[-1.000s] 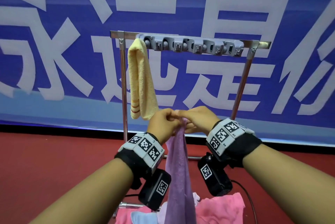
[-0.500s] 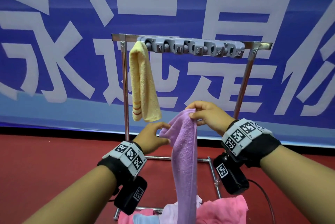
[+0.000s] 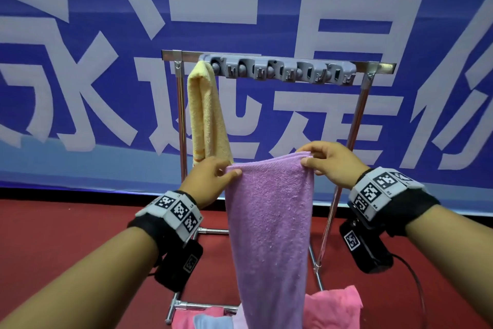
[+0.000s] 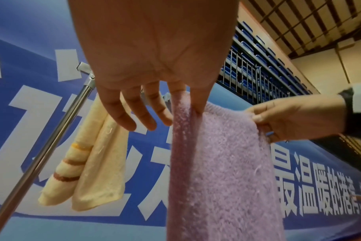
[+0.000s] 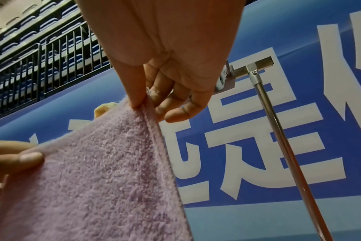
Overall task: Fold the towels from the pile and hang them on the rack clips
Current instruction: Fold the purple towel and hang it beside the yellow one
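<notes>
Hands now apart, purple towel [image 3: 269, 211] spread, left hand [image 3: 209, 182] and right hand [image 3: 330, 163] grips pinching its top corners

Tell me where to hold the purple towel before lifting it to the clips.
Keep both top corners, taken from the sides as now: the left hand pinches one, the right hand the other. The purple towel hangs straight with its top edge stretched flat, so its middle should be free to meet the clip bar.

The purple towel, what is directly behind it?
Behind the purple towel stand the rack's lower bar and right post; the yellow towel hangs behind its left corner. The covered bar section cannot be seen.
</notes>
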The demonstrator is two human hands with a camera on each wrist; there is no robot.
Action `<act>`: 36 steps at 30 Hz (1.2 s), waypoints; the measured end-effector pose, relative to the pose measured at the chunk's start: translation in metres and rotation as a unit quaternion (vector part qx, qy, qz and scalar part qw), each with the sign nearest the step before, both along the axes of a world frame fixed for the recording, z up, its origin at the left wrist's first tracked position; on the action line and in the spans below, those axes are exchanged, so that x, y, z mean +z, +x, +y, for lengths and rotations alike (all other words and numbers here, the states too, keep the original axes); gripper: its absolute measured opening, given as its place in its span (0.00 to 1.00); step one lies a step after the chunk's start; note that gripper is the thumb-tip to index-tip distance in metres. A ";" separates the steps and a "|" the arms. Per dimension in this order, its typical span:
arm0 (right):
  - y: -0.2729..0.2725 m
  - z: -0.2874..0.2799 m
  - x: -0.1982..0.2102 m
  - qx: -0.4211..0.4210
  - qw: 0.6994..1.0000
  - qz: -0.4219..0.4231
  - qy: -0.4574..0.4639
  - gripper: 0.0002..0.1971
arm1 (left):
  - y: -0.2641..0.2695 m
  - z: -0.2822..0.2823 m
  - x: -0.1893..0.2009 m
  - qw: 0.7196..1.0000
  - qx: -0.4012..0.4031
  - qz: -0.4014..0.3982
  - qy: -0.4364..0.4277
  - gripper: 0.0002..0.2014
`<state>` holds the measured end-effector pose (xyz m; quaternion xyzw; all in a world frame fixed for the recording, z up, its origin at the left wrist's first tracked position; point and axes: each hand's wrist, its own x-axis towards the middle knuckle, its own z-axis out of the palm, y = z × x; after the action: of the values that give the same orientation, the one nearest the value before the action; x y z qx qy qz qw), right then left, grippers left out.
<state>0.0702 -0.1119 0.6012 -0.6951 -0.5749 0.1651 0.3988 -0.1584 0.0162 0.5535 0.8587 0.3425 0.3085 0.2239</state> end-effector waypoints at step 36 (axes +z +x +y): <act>-0.005 -0.002 0.020 0.012 0.997 0.048 0.067 0.07 | -0.024 -0.003 0.059 0.997 -0.022 -0.030 -0.069 0.06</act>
<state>0.0654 -0.1138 0.6207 -0.6509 -0.5735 0.1641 0.4696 -0.1825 0.0128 0.6125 0.8390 0.3372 0.3047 0.2991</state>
